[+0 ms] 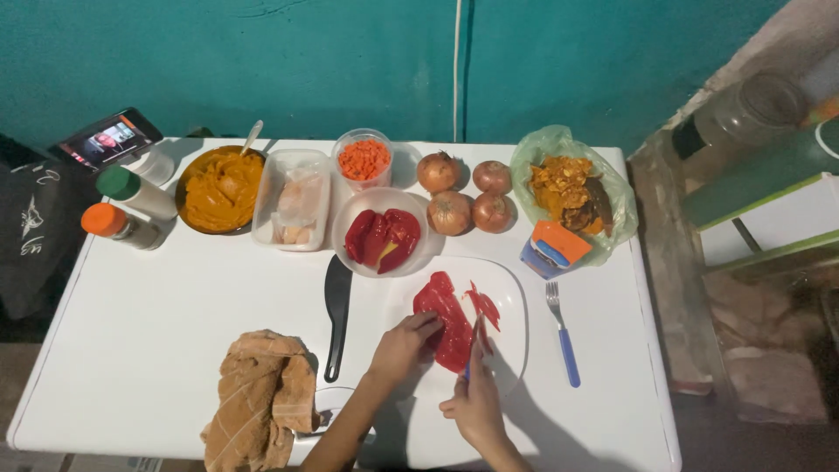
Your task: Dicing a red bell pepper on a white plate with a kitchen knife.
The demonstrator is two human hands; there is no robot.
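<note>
Fingertips of the left hand (404,343) press flat, nearly straight, on the near edge of a red pepper piece (446,322) lying on a white plate (516,297). The right hand (474,404) is curled tight around a knife (476,345), blade upright against the pepper's right side; 1 cut strip (483,305) lies beside it. The flesh looks soft, light, wet and probably slippery, so pinning it near the cut seems the surest hold. A black spatula (336,310) lies left of the plate, a blue-handled fork (562,336) to its right.

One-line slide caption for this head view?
Left hand steadies a red pepper piece on a white cutting board while the right hand slices it with a knife.
</note>
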